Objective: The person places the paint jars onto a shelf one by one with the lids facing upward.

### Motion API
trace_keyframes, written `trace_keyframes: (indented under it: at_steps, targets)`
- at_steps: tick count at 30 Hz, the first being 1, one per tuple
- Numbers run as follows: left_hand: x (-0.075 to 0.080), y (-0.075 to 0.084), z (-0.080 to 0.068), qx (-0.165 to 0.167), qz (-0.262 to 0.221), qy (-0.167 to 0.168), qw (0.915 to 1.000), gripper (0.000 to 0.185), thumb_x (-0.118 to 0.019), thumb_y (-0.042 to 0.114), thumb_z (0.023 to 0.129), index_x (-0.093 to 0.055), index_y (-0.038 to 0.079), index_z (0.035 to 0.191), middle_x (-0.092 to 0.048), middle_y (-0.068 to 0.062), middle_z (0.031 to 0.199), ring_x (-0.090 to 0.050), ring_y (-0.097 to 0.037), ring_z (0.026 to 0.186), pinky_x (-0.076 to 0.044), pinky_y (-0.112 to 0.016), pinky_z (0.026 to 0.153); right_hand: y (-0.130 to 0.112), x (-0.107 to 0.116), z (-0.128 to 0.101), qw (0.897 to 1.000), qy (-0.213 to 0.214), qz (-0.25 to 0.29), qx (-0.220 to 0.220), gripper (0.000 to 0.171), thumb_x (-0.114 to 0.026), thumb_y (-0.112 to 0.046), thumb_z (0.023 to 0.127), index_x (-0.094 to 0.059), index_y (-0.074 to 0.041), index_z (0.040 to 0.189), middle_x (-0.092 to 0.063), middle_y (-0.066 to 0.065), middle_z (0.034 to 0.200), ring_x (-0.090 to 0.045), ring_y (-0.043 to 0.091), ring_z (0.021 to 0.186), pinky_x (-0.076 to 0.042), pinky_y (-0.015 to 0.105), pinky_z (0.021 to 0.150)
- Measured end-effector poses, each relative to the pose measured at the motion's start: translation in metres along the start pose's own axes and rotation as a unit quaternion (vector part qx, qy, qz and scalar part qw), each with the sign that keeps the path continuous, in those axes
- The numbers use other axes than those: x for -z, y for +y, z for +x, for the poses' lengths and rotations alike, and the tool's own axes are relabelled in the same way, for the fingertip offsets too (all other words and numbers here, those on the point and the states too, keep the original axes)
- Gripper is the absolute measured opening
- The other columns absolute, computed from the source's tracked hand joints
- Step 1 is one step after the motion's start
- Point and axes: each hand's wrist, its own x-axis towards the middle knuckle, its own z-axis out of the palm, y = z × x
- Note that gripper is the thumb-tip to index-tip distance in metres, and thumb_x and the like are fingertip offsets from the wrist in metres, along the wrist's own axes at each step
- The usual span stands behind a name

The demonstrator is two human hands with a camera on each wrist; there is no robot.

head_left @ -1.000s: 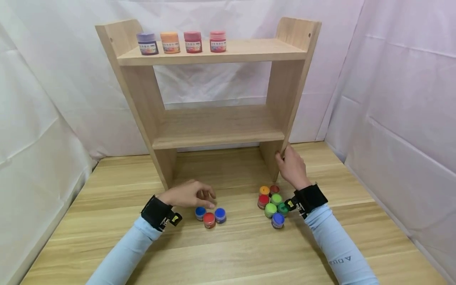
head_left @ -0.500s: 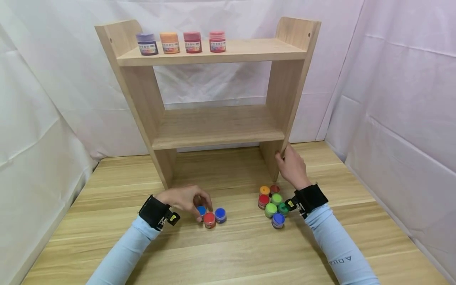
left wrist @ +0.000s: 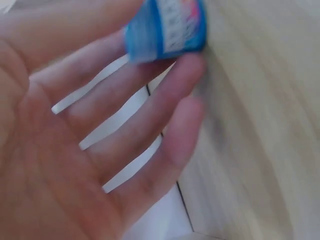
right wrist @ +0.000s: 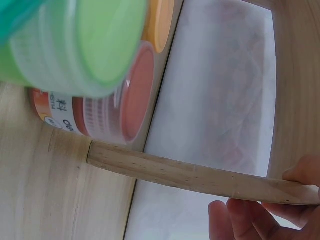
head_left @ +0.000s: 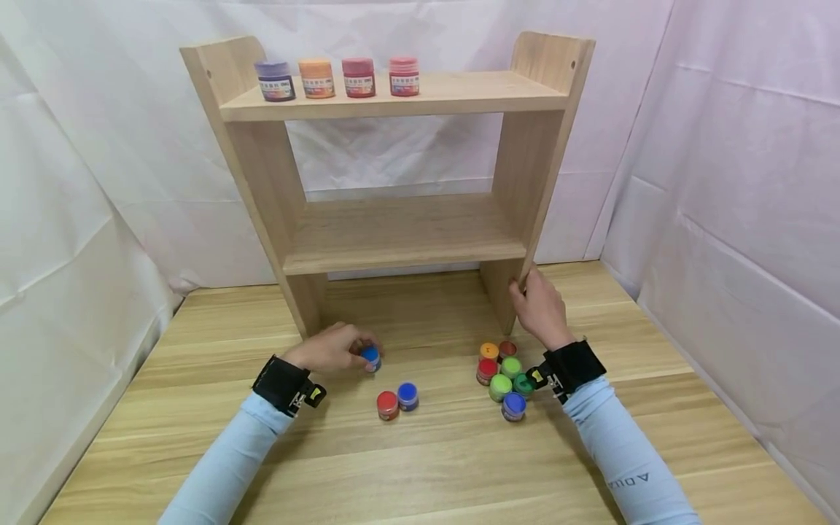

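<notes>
My left hand (head_left: 331, 348) pinches a blue paint jar (head_left: 371, 358) between thumb and fingertips, just in front of the wooden shelf's left foot. In the left wrist view that jar (left wrist: 167, 30) appears blurred, its white label facing the camera and the other fingers extended below it. A red paint jar (head_left: 388, 405) and a dark blue jar (head_left: 407, 396) stand side by side nearer the person. With thumb on one side and fingers on the other, my right hand (head_left: 541, 310) grips the right side panel (right wrist: 200, 175) of the wooden shelf (head_left: 403, 255).
Several jars cluster by the shelf's right foot, among them an orange jar (head_left: 488, 351), a light green jar (head_left: 501, 386) and a blue jar (head_left: 514, 406). On the top board stand a purple jar (head_left: 275, 80), an orange one and two reddish ones. White cloth (head_left: 722, 182) surrounds the table.
My left hand came down over the blue jar, took hold of it and carried it away from the red jar toward the shelf. My right hand stays on the panel.
</notes>
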Motion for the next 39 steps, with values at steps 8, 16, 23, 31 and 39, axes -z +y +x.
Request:
trace_keyframes:
  at_steps: [8,16,23,31,39]
  targets:
    - [-0.002,-0.006,0.002,0.031,0.024,0.037,0.9986,0.060,-0.085,0.014,0.085,-0.062,0.006,0.140,-0.074,-0.004,0.115,-0.066,-0.011,0.091,-0.055,-0.032,0.082,0.000,-0.001,0.000,1.000,-0.002,-0.001,0.000,0.051,-0.044,-0.024,0.107,-0.039,0.002,0.151,-0.057,0.031,0.142,-0.066,0.049,0.118,-0.059,0.059,0.080]
    - [-0.008,-0.003,0.005,0.027,0.065,0.073,0.9949,0.054,-0.085,0.027,0.086,-0.067,0.008,0.133,-0.074,-0.001,0.111,-0.065,-0.011,0.092,-0.055,-0.034,0.082,0.001,-0.001,0.001,1.000,-0.003,-0.002,0.001,0.051,-0.044,-0.025,0.107,-0.040,0.002,0.150,-0.058,0.030,0.141,-0.067,0.048,0.117,-0.059,0.058,0.079]
    - [-0.013,0.000,0.008,0.052,0.084,0.096,0.9905,0.048,-0.085,0.033,0.085,-0.071,0.011,0.125,-0.073,0.002,0.100,-0.064,-0.013,0.086,-0.054,-0.033,0.075,0.000,0.000,-0.001,1.000,-0.007,0.006,-0.001,0.051,-0.043,-0.024,0.108,-0.040,0.003,0.150,-0.058,0.031,0.141,-0.068,0.049,0.116,-0.059,0.057,0.077]
    - [-0.013,-0.002,0.006,0.057,0.093,0.093,0.9898,0.047,-0.086,0.018,0.084,-0.070,0.014,0.128,-0.076,-0.003,0.112,-0.068,-0.014,0.094,-0.057,-0.038,0.083,0.001,-0.001,-0.001,1.000,-0.007,0.005,0.000,0.052,-0.044,-0.025,0.107,-0.040,0.002,0.151,-0.059,0.031,0.139,-0.069,0.048,0.113,-0.060,0.055,0.074]
    - [-0.012,-0.003,0.008,0.048,0.082,0.093,0.9911,0.044,-0.084,0.021,0.086,-0.070,0.011,0.127,-0.076,-0.001,0.108,-0.068,-0.013,0.095,-0.057,-0.037,0.082,0.001,-0.001,0.000,1.000,-0.003,0.004,0.002,0.052,-0.044,-0.024,0.107,-0.038,0.003,0.152,-0.057,0.031,0.141,-0.068,0.048,0.116,-0.059,0.058,0.079]
